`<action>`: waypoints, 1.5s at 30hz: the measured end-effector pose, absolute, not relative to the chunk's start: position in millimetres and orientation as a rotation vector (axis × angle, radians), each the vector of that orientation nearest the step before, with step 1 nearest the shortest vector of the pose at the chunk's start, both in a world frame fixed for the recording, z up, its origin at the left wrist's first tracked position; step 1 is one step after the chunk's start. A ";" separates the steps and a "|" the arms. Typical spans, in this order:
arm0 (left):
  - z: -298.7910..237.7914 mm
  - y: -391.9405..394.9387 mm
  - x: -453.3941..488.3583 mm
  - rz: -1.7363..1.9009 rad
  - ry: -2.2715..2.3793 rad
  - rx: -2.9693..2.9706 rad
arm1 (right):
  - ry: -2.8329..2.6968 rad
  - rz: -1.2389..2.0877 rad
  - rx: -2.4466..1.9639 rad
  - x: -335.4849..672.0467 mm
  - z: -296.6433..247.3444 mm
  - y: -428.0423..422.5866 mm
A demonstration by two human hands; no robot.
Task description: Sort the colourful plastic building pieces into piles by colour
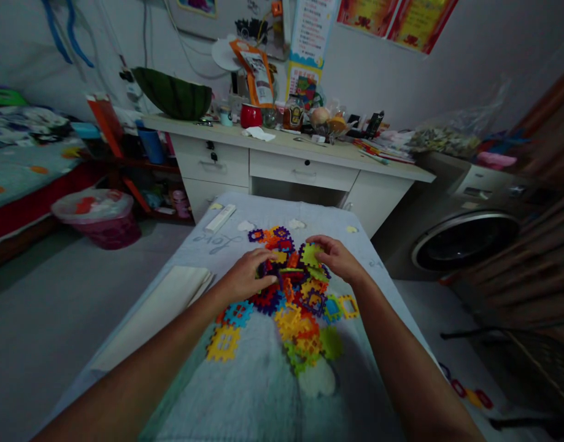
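A heap of colourful interlocking plastic tiles (288, 328) with notched edges lies on the cloth-covered table. Over the heap's left side, my left hand (247, 276) has its thumb and fingers curled around a dark purple tile (264, 269), partly hidden by them. My right hand (339, 258) pinches a lime-green square tile (310, 253) by its right edge, just above the pile. Closer to me lie a yellow window-shaped tile (223, 342) and a blue one (239, 314). Another yellow frame tile (348, 306) rests at the heap's right edge.
On the table's left lie a folded cream cloth (157, 310) and a white strip-shaped object (221, 218). Beyond the table stands a white desk (304, 169) bearing a cut watermelon (173, 95) and jars. A washing machine (447, 215) stands right, a pink basket (100, 224) left.
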State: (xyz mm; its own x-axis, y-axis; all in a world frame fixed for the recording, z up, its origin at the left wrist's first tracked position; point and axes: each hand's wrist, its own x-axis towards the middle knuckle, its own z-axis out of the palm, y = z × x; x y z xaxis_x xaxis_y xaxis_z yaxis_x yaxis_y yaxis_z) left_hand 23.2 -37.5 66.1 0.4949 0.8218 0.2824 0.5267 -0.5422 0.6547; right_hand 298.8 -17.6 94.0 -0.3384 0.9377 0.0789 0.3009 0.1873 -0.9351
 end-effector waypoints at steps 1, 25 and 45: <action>64.8 -43.6 18.4 0.757 1.144 2.268 | -1.747 1.099 -1.230 307.4 86.7 -20.9; 35.4 -56.4 42.7 0.809 1.455 2.294 | -1.743 0.994 -1.340 275.2 52.9 -40.8; 29.8 -78.9 8.2 0.821 1.476 2.185 | -1.785 0.697 -1.219 202.8 81.6 -17.8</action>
